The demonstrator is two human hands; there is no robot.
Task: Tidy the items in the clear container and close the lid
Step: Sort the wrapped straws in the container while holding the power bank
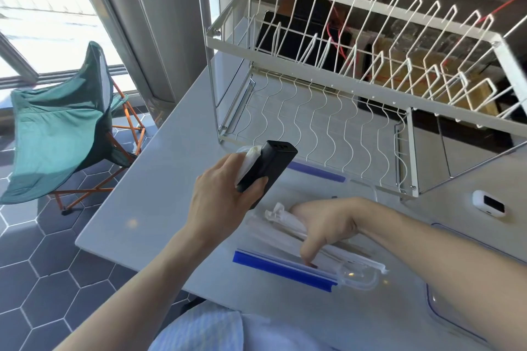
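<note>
Currently left hand [225, 196] grips the rigid black power bank [266, 171] plus white packet, above the tabletop [148, 196]. Right hand [328, 225] presses light wrapped straws [288, 221] inside the clear container [356, 279]. Probably dense; hold its long sides.

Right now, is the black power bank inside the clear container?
No. The left hand holds the black power bank up above the table, outside the clear container.

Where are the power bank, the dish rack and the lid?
power bank [271, 168], head view, on its black side face.
dish rack [353, 28], head view, on its upper front rail.
lid [436, 305], head view, on its clear left rim.
</note>
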